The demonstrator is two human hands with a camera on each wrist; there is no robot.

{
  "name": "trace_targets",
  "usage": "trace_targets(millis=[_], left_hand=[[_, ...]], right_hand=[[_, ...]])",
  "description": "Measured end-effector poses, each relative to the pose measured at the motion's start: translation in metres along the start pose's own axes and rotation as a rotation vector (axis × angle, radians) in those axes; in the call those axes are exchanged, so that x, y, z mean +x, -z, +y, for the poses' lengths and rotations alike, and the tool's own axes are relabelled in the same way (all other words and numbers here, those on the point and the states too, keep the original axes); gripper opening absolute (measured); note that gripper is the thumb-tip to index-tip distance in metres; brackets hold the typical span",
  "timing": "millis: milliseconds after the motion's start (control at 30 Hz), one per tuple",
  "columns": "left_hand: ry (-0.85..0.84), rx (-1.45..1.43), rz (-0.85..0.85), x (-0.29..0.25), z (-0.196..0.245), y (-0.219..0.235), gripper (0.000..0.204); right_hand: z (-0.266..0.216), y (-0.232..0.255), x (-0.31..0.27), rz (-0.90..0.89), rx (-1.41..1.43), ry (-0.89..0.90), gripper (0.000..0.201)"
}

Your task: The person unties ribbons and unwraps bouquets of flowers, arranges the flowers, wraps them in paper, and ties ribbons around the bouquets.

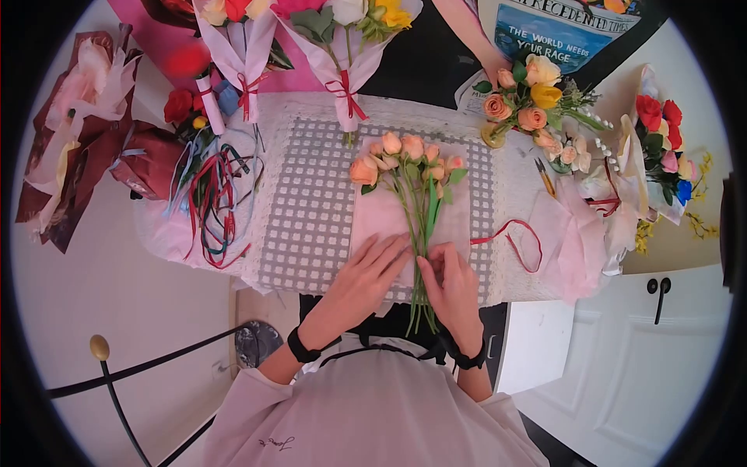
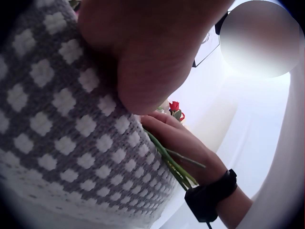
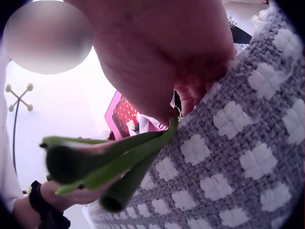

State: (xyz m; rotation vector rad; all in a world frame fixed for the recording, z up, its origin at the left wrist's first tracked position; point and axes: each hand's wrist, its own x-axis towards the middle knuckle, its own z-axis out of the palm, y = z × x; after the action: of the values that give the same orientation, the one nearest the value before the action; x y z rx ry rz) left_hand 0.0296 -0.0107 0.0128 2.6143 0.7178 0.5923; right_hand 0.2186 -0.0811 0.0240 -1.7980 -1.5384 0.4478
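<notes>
My right hand (image 1: 455, 292) pinches the green stems of the peach-rose bunch (image 1: 432, 204) between thumb and curled fingers. My left hand (image 1: 369, 272) lies flat, fingers extended, fingertips beside the stems. Landmark: the grey-and-white checked woven mat (image 1: 303, 202). The bunch lies over the pale pink sheet (image 1: 373, 218) on the mat. Its long axis points away from my body: blooms toward the mat's far side, cut ends past its near edge. The right hand is nearer the stems; the blooms lie beyond both hands. A thin red ribbon (image 1: 538, 247) extends past the mat's right edge; a pink-wrapped bouquet (image 1: 366, 58) reaches its far edge. I judge lateral room on the mat greater at left.
</notes>
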Motion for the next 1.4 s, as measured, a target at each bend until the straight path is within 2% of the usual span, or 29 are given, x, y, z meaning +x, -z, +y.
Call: trace_targets(millis=[100, 267, 433, 500, 567, 633, 667, 733, 800, 833, 900, 1000, 1100, 1200, 1333, 1400], left_hand=[[-0.02, 0.129, -0.059, -0.007, -0.003, 0.002, 0.054], [-0.036, 0.07, -0.13, -0.012, -0.008, 0.014, 0.063], [-0.04, 0.07, -0.179, -0.015, -0.007, 0.018, 0.071], [-0.037, 0.076, -0.178, -0.015, -0.006, 0.018, 0.074], [-0.041, 0.083, -0.176, -0.015, -0.005, 0.017, 0.074], [-0.044, 0.091, -0.173, -0.016, -0.005, 0.016, 0.074], [-0.038, 0.082, -0.17, -0.016, -0.005, 0.016, 0.072], [-0.033, 0.074, -0.168, -0.016, -0.004, 0.016, 0.07], [-0.037, 0.076, -0.118, -0.014, -0.002, 0.017, 0.057], [-0.039, 0.076, -0.12, -0.013, 0.0, 0.018, 0.057], [0.014, 0.041, -0.081, -0.01, 0.005, 0.02, 0.042], [0.058, 0.067, -0.037, 0.004, 0.015, 0.019, 0.031], [0.139, 0.112, -0.12, 0.024, 0.021, 0.023, 0.027], [0.15, 0.201, -0.02, 0.036, 0.015, 0.006, 0.03], [0.258, 0.121, -0.094, 0.039, 0.012, -0.008, 0.032], [0.144, 0.104, 0.137, 0.034, 0.003, -0.024, 0.04]], right_hand=[[-0.003, 0.007, 0.001, -0.023, -0.071, 0.025, 0.019], [0.001, 0.012, 0.001, -0.032, -0.19, 0.057, 0.021], [-0.004, 0.018, -0.001, -0.058, -0.277, -0.059, 0.011], [-0.014, 0.021, 0.001, -0.063, -0.354, -0.017, 0.01], [-0.017, 0.019, 0.005, -0.068, -0.432, 0.023, 0.015], [-0.012, 0.014, 0.012, -0.027, -0.376, 0.247, 0.039], [-0.008, 0.011, 0.012, -0.024, -0.376, 0.245, 0.039], [0.002, 0.004, 0.012, -0.125, -0.407, 0.247, 0.054], [0.007, 0.001, 0.016, -0.117, -0.36, 0.256, 0.053], [0.009, -0.001, 0.018, -0.11, -0.315, 0.264, 0.053], [0.02, 0.003, 0.018, -0.128, -0.32, 0.286, 0.052], [0.021, 0.008, 0.019, -0.15, -0.347, 0.315, 0.049], [0.021, 0.008, 0.019, -0.149, -0.403, 0.319, 0.048], [0.022, 0.006, 0.018, -0.139, -0.439, 0.325, 0.047], [0.022, 0.006, 0.018, -0.124, -0.435, 0.328, 0.047], [0.023, 0.005, 0.017, -0.119, -0.435, 0.328, 0.047]])
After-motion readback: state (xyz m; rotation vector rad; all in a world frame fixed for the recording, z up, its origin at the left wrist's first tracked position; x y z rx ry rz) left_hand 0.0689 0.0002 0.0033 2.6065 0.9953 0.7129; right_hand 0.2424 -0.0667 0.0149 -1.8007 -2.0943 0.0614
